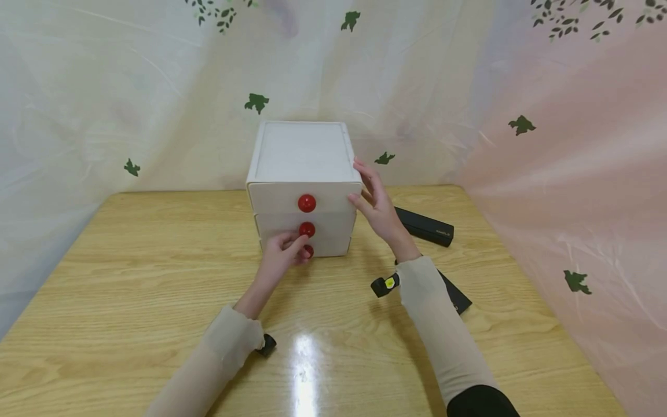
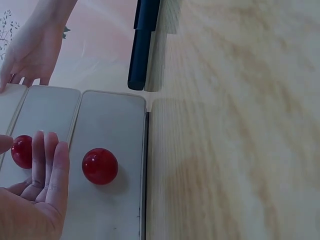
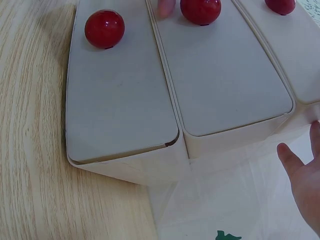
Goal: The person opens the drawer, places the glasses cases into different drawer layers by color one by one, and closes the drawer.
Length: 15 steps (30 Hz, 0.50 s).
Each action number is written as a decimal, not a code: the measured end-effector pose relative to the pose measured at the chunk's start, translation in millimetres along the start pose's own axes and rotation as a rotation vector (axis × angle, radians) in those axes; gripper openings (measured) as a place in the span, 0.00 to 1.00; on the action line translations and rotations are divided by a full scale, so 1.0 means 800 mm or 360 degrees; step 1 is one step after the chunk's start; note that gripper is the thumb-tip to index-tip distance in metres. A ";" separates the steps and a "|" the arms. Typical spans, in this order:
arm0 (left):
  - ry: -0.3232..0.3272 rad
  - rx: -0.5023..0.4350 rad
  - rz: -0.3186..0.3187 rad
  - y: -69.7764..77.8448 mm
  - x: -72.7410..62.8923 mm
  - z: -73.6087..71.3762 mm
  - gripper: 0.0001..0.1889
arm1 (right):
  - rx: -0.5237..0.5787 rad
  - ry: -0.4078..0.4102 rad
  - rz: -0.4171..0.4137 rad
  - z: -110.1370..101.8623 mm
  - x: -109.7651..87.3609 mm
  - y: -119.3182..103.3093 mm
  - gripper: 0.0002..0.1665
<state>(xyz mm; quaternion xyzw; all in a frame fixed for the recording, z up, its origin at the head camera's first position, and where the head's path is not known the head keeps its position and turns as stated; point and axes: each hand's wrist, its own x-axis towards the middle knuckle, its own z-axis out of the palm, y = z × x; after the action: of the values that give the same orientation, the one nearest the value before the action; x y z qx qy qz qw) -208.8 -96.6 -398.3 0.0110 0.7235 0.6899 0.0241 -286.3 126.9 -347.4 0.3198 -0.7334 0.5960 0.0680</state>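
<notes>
A white drawer unit (image 1: 307,152) is standing on the wooden table (image 1: 156,260), its three red knobs facing the person. The left hand (image 1: 278,258) is reaching to the middle knob (image 1: 307,227), thumb and fingers parting around it; fingers are covering part of the knob in the left wrist view, and only the thumb's tip is showing at the edge, so I cannot tell whether they are pinching it. In the head view this hand is also partly hiding the bottom knob (image 2: 100,166), while the top knob (image 1: 307,202) is showing whole. The right hand (image 1: 383,214) is resting, fingers spread, against the unit's right side near the upper front corner; the right wrist view is cutting off most of its palm. A dark gap is showing at the bottom drawer's corner there, its depth hard to make out. To the right, a black box (image 1: 424,226) is lying near the unit, lettering too small to read, and the right forearm is partly covering another black object (image 1: 455,295).
</notes>
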 end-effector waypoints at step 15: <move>0.0065 0.0070 0.0050 0.026 -0.030 -0.025 0.17 | -0.0004 0.0006 0.0034 0.001 0.001 0.000 0.35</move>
<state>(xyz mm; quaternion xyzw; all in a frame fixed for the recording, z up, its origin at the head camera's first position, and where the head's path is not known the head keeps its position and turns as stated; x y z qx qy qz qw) -186.0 -116.4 -375.8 0.0088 0.7384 0.6743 -0.0018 -286.6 126.2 -347.0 0.3109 -0.7373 0.5964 0.0635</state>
